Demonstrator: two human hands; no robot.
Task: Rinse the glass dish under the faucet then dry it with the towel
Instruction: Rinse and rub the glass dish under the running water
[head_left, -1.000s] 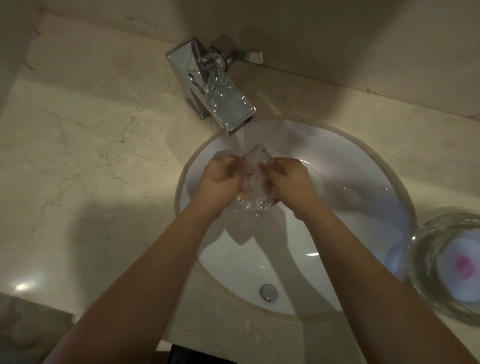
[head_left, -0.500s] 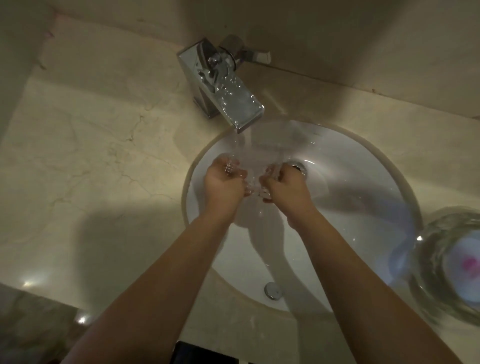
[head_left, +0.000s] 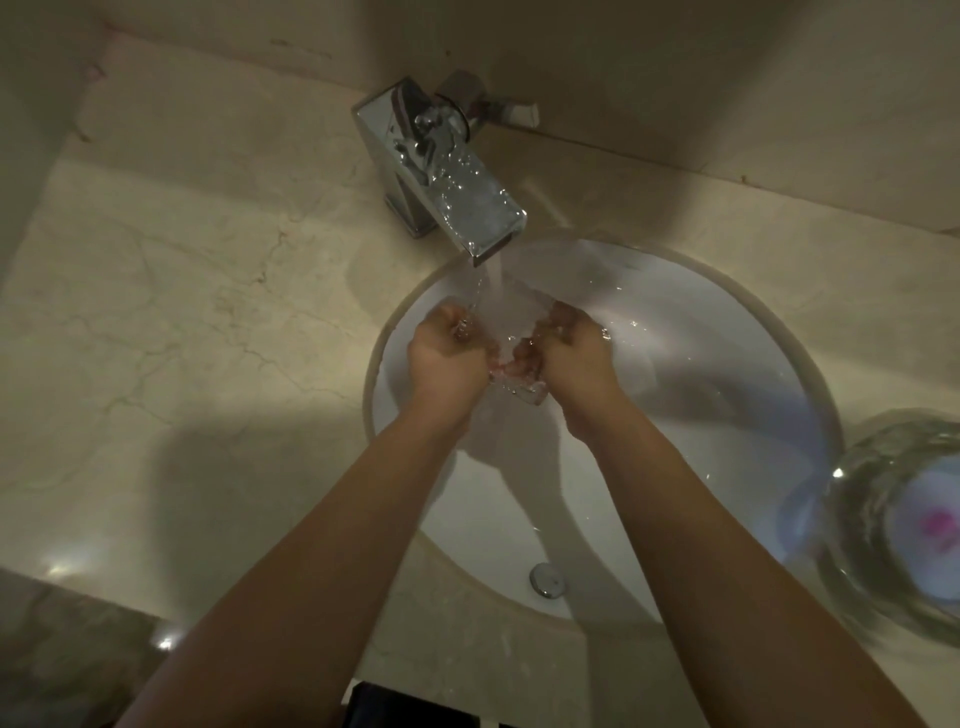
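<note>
A small clear glass dish (head_left: 511, 325) is held between both hands over the white round sink (head_left: 727, 364). Water runs from the square chrome faucet (head_left: 457, 182) straight onto the dish. My left hand (head_left: 447, 353) grips its left side and my right hand (head_left: 569, 353) grips its right side, fingers curled around the edges. The glass is hard to make out through the water. No towel is in view.
A beige marble counter (head_left: 182, 312) surrounds the sink. A large clear glass bowl (head_left: 893, 525) with something pink and white inside stands on the counter at the right edge. The drain (head_left: 545, 579) lies at the near side of the basin. A wall rises behind the faucet.
The dish has turned in my hands under the stream, and both hands shifted slightly. The water keeps running.
</note>
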